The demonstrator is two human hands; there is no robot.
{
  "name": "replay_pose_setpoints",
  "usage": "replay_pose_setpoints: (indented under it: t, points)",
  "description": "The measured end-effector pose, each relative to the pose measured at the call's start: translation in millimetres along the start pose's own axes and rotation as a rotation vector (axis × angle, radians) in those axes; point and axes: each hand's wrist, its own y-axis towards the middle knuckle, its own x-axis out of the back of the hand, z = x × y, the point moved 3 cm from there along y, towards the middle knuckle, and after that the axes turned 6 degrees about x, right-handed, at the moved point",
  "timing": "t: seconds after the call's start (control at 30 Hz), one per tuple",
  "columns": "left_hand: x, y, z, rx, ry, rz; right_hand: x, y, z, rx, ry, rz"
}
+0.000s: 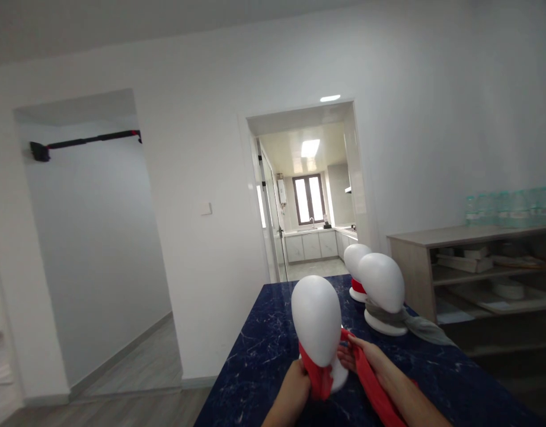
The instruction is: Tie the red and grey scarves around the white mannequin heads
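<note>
A white foam mannequin head [316,317] stands near the front of a dark blue marbled table [264,350], its back to me. A red scarf [319,373] wraps its neck. My left hand [294,385] grips the scarf at the neck's left side. My right hand [359,356] holds the other end of the red scarf, which trails down over my right forearm. Two more white heads stand farther back: one [383,283] with a grey scarf [415,323] around its neck, and one [355,256] behind it with a red scarf.
A wooden shelf unit [477,273] with stacked items and plastic bottles on top stands to the right of the table. An open doorway [310,196] ahead leads to a kitchen. A second opening at left carries a black pull-up bar [86,142].
</note>
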Motion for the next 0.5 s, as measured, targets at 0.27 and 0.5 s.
replay_pose_setpoints:
  t: [0.27, 0.5]
  points:
    - [0.5, 2, 9, -0.027, -0.007, -0.057, 18, -41, 5, 0.416, -0.733, -0.175]
    - [4.4, -1, 1, 0.024, 0.062, -0.025, -18, -77, -11, 0.807, -1.074, -0.241]
